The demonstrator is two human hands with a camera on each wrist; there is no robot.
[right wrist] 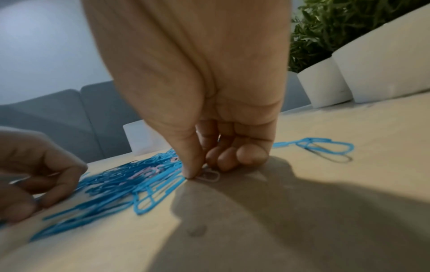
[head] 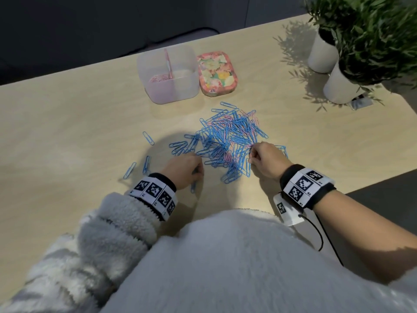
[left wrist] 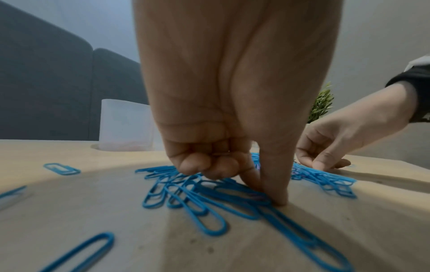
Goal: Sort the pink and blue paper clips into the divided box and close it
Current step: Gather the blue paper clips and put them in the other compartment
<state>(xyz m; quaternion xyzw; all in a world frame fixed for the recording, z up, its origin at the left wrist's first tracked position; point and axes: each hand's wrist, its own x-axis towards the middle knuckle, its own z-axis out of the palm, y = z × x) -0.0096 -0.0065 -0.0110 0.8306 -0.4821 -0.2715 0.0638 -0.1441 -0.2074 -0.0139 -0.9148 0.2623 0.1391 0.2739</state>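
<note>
A pile of blue and pink paper clips (head: 230, 141) lies mid-table. Behind it stands the open translucent divided box (head: 180, 86), with pink clips (head: 159, 78) in its front left compartment. Its floral lid (head: 217, 73) lies to the right of it. My left hand (left wrist: 267, 195) is at the pile's near left edge, thumb and forefinger pinching blue clips (left wrist: 232, 195) against the table, other fingers curled. My right hand (right wrist: 197, 174) is at the pile's near right edge and pinches a pale pink clip (right wrist: 210, 176) on the tabletop.
Stray blue clips (head: 147, 137) lie left of the pile and a few (right wrist: 325, 145) to the right of my right hand. Two white plant pots (head: 338, 86) stand at the far right, a small dark object (head: 361, 102) beside them. The table edge (head: 372, 184) runs close on the right.
</note>
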